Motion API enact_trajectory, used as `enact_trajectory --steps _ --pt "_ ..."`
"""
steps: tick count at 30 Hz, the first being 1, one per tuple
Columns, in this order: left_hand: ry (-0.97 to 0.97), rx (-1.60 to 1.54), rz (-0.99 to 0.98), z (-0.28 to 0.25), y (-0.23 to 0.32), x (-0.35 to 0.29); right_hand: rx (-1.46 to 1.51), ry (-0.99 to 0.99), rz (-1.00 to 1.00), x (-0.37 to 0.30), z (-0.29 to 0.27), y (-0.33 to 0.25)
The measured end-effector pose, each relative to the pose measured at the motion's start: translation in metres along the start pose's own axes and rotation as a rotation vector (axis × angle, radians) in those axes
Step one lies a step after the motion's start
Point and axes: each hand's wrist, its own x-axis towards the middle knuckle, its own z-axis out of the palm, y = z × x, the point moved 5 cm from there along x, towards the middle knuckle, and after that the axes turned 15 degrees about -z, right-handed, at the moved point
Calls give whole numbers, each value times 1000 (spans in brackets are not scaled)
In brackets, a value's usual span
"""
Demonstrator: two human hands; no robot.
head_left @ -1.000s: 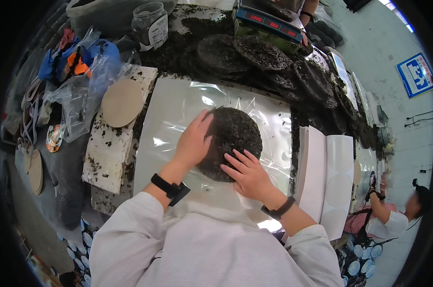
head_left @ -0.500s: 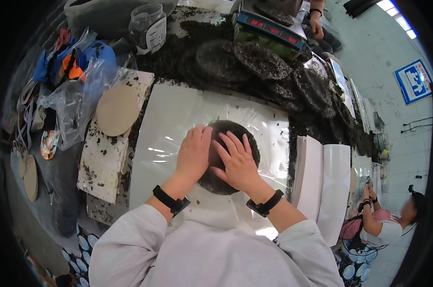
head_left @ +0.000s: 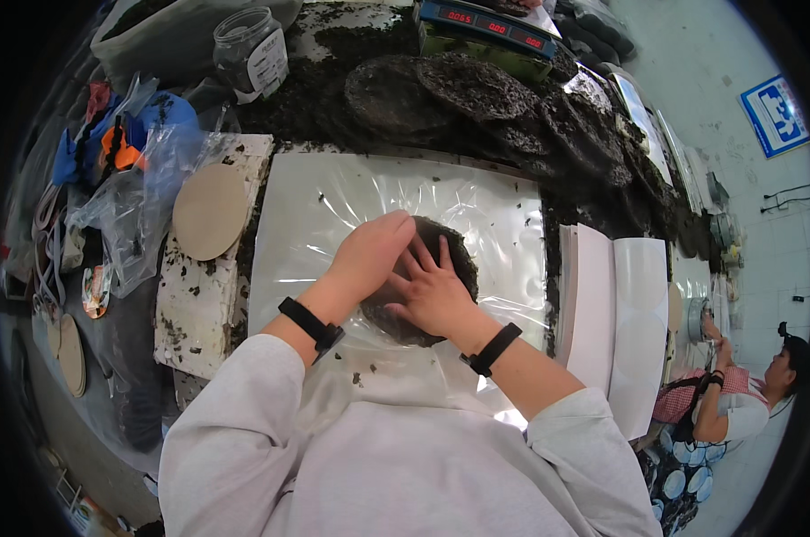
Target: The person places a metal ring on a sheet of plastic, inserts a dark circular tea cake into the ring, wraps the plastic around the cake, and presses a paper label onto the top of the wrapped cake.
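A dark round cake of dried, flaky leaf-like matter [head_left: 460, 268] lies on a sheet of wrinkled clear plastic film [head_left: 351, 192], over a pale board. My left hand [head_left: 375, 255] is at the cake's upper left side, its fingers bent and pressed together. What those fingertips grip is hidden; creases in the film run outward around them. My right hand [head_left: 434, 291] rests on the cake with fingers spread and holds nothing. The two hands touch or nearly touch at the fingertips.
Stacked dark round cakes [head_left: 477, 87] lie beyond the board, before a digital scale [head_left: 486, 27]. A clear jar [head_left: 251, 55] stands far left. A tan disc [head_left: 211, 211] lies on a white block. White sheets [head_left: 613, 313] are at right; another person [head_left: 736, 385] works beyond.
My left fingers have bent in and closed near the cake's upper edge. My right hand has shifted slightly left, still spread on the cake. The view has shifted, and the scale's display differs.
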Motion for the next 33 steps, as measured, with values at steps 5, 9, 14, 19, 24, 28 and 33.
enact_trajectory --steps 5,9,14,19,24,28,33 --pt "271 -2 130 -8 8 -11 -4 -15 9 1 12 4" --pt "190 50 316 -19 8 -68 -145 -200 47 4 17 4" --pt "-10 227 302 17 -2 -85 -151 -62 21 8 31 -6" --pt "533 16 -136 -50 -68 -157 -126 -148 76 1 23 -2" --pt "-235 -803 -764 -25 -59 -198 -162 -137 53 -1 21 -8" --pt "75 -1517 -379 -113 -64 -226 -142 -139 6 -38 21 -33" --pt "13 -601 -155 62 -38 -196 -142 -170 34 -34 19 -46"
